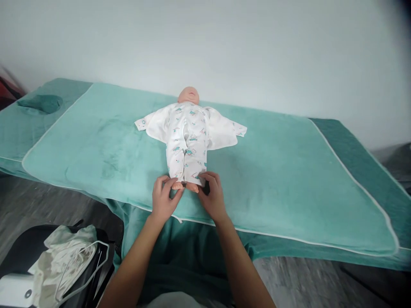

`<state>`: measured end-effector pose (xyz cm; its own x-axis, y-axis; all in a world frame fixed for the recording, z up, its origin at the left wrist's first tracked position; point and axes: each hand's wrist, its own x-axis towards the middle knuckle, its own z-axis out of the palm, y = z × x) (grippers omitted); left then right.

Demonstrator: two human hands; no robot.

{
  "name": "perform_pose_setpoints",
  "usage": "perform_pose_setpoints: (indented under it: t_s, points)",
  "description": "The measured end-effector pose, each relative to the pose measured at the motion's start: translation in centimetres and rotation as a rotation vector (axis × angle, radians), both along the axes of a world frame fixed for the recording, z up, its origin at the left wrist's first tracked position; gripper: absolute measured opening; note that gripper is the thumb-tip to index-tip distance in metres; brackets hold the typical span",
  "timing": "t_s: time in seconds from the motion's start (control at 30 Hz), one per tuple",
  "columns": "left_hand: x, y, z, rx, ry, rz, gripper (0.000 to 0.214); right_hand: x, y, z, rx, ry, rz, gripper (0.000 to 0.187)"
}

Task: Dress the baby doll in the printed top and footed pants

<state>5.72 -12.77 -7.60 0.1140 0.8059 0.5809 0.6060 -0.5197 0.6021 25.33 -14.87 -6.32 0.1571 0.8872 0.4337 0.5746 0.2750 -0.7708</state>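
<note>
Pinching doll (187,132) cuffs (184,176), left hand (163,200), right hand (212,199), feet (192,187) half-hidden

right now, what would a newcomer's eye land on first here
A baby doll in a white printed sleepsuit lies face up in the middle of a teal towel, its jacket spread open like wings. At the near edge, the left hand and right hand grip the leg cuffs at its bare feet. A crumpled cream cloth sits at bottom left.

A teal pillow (40,103) lies far left; cream cloth (64,252) tops a black bag (19,248).
</note>
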Motion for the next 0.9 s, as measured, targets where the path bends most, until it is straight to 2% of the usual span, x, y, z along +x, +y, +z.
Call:
perform_pose_setpoints:
  t_s: [0.13,0.27,0.37,0.43,0.53,0.6,0.67,0.73,0.83,0.9]
  points:
    - [-0.1,-0.1,0.2,-0.032,-0.085,0.013,0.026,-0.3,-0.3,-0.6,-0.012,0.01,-0.074,0.012]
    - [-0.2,-0.1,1.0,-0.057,-0.127,-0.008,0.025,-0.2,-0.4,-0.2,-0.049,0.14,-0.074,0.008]
    - [-0.5,-0.2,2.5,-0.057,-0.142,-0.038,0.02,0.0,-0.6,1.6,-0.083,0.293,-0.052,0.006]
    - [-0.7,-0.2,3.9,-0.034,-0.136,-0.052,0.013,0.2,-0.9,3.6,-0.028,0.316,-0.027,0.005]
    - [-1.0,-0.2,5.5,0.031,-0.1,-0.069,0.009,0.4,-1.6,6.2,0.081,0.202,0.011,0.005]
    - [-1.1,-0.3,5.8,0.079,-0.066,-0.087,0.012,0.4,-2.3,6.7,0.1,0.094,0.033,0.011]
    - [-1.2,-0.5,5.3,0.114,-0.024,-0.106,0.016,0.3,-2.9,6.0,0.079,0.004,0.06,0.015]
    - [-1.4,-0.8,4.2,0.131,0.01,-0.122,0.02,0.0,-3.6,4.5,0.047,-0.054,0.08,0.016]
    - [-1.6,-1.4,2.7,0.127,0.028,-0.151,0.026,-0.3,-4.5,2.4,0.006,-0.097,0.076,0.017]
    - [-1.7,-1.7,2.1,0.106,0.03,-0.161,0.027,-0.5,-4.9,1.9,-0.006,-0.101,0.065,0.016]
